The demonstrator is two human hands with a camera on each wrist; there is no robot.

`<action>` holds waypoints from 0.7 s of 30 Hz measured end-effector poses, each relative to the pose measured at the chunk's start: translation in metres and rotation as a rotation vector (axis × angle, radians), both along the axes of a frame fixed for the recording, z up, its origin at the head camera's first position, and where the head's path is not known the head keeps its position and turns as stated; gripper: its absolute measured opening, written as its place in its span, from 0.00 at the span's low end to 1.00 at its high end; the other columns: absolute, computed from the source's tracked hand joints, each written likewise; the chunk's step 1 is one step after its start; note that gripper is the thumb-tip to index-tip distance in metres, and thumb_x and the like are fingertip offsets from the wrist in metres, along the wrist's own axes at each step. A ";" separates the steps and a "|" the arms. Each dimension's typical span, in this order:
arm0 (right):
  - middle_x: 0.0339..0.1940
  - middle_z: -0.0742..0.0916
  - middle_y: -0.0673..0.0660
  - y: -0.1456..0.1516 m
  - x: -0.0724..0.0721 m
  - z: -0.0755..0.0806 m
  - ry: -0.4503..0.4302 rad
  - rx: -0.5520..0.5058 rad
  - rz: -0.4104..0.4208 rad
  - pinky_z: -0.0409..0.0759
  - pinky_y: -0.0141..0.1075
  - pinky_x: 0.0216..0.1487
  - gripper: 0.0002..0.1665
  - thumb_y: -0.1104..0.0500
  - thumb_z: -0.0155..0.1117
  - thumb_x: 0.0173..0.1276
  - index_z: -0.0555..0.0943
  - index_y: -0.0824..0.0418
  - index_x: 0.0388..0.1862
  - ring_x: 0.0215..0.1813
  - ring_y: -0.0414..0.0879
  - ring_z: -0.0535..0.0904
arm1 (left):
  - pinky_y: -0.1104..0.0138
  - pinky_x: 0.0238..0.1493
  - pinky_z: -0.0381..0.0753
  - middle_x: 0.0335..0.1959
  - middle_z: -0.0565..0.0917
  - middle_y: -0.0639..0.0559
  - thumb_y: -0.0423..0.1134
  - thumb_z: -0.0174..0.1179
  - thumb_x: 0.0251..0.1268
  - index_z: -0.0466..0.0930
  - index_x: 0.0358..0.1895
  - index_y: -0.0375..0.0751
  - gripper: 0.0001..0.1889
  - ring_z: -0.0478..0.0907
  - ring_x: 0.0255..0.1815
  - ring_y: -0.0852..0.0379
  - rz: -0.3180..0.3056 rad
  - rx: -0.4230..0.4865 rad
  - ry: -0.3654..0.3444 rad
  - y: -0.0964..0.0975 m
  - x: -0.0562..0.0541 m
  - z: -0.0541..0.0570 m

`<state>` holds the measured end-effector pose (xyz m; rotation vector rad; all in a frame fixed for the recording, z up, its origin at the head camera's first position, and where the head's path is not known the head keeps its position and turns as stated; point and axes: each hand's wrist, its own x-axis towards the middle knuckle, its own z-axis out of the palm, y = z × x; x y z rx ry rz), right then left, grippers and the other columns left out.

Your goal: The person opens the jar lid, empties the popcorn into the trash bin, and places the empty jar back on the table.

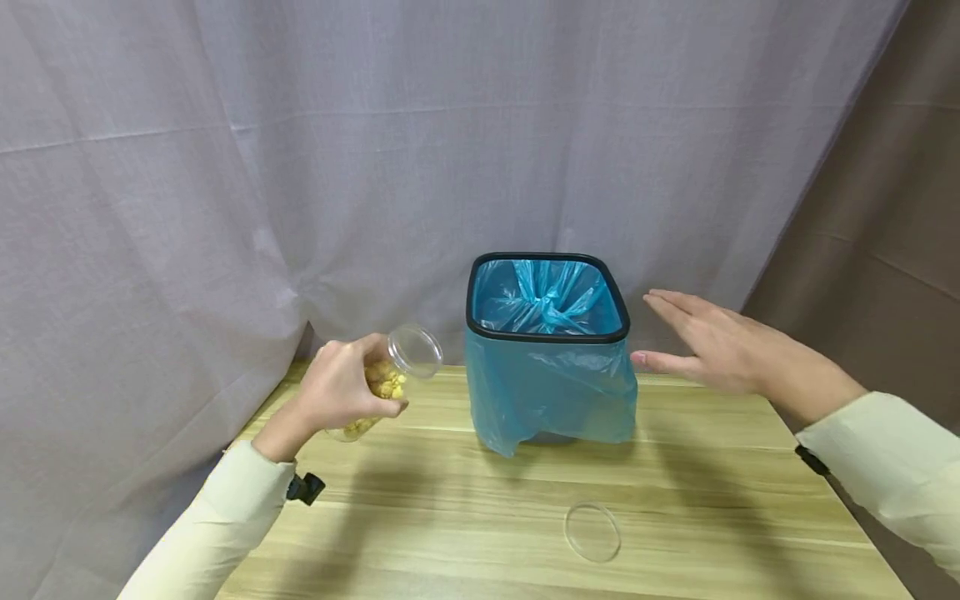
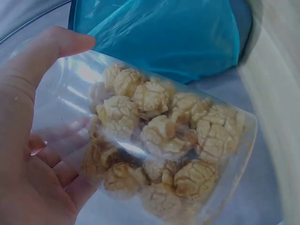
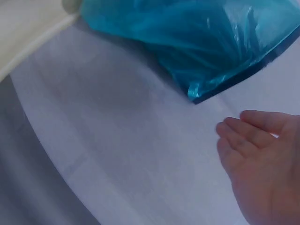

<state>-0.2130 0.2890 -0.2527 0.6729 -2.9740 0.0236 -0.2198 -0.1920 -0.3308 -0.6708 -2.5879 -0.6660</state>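
My left hand grips a clear plastic jar of caramel popcorn, tilted with its uncapped mouth toward the bin. The popcorn lies in the lower part of the jar. To its right stands a bin with a black rim and a blue bag lining it and hanging over its sides. My right hand, fingers straight and holding nothing, is raised just right of the bin, close to its rim. The right wrist view shows its palm near the bag.
A clear round lid lies on the wooden table in front of the bin. Grey curtain hangs directly behind the table, with a brown curtain at the right.
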 end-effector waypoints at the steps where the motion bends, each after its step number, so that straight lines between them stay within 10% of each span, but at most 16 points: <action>1: 0.84 0.64 0.72 -0.001 -0.004 0.003 0.006 0.006 0.008 0.66 0.71 0.75 0.59 0.28 0.57 0.74 0.55 0.67 0.85 0.81 0.72 0.63 | 0.65 0.29 0.76 0.27 0.87 0.60 0.52 0.83 0.33 0.84 0.39 0.50 0.26 0.77 0.25 0.61 0.003 -0.019 0.010 0.000 -0.002 0.006; 21: 0.89 0.53 0.68 -0.023 -0.047 0.001 -0.043 0.009 -0.031 0.55 0.70 0.81 0.61 0.22 0.45 0.75 0.46 0.62 0.88 0.86 0.71 0.52 | 0.56 0.32 0.80 0.27 0.83 0.54 0.54 0.81 0.37 0.81 0.42 0.44 0.29 0.78 0.27 0.52 0.020 -0.227 0.065 0.027 -0.036 0.081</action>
